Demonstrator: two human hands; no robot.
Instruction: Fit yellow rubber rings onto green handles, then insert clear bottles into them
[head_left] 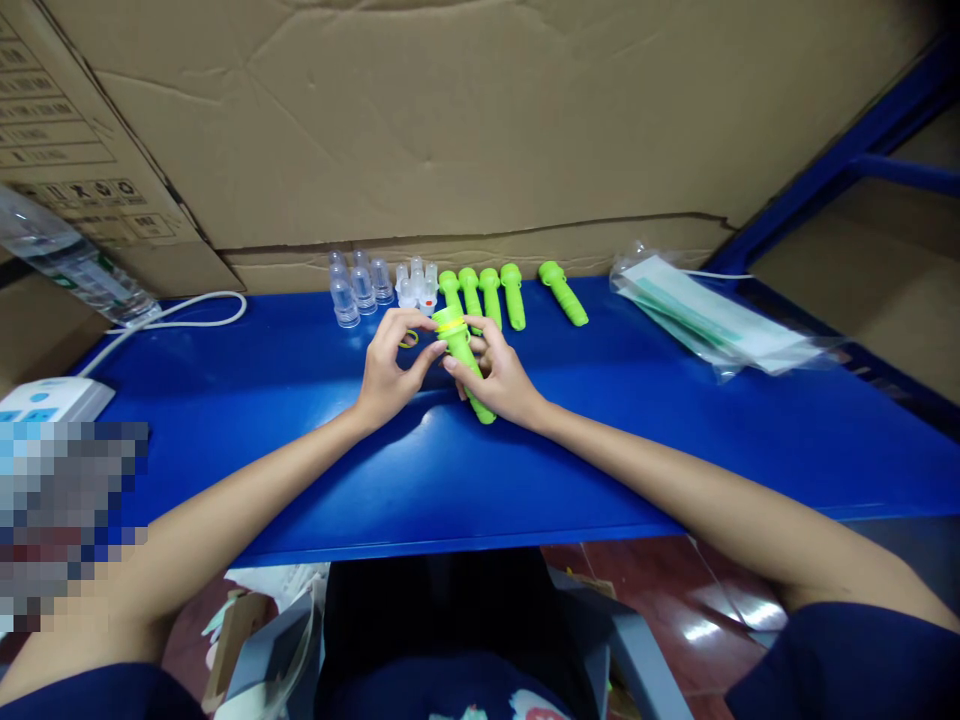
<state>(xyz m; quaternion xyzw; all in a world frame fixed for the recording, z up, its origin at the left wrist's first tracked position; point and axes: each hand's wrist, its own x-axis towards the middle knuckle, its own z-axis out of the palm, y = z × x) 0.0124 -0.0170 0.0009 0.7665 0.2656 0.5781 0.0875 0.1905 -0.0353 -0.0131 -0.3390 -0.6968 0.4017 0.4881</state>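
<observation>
My right hand (501,378) is closed round a green plastic tube (466,368) that slants over the blue table (615,430). At the tube's upper end sits a yellow ring, and the fingertips of my left hand (390,362) pinch there. Just behind my left fingers a second yellow ring (409,339) lies on the table. Behind the hands several more green tubes (491,295) lie side by side, with one more green tube (562,292) apart to the right. Several clear plastic caps (360,287) stand to their left.
A clear bag of flat packets (705,318) lies at the back right. At far left are a white device (52,398) with a white cable (184,318) and a plastic bottle (71,262). Cardboard (465,120) walls the back.
</observation>
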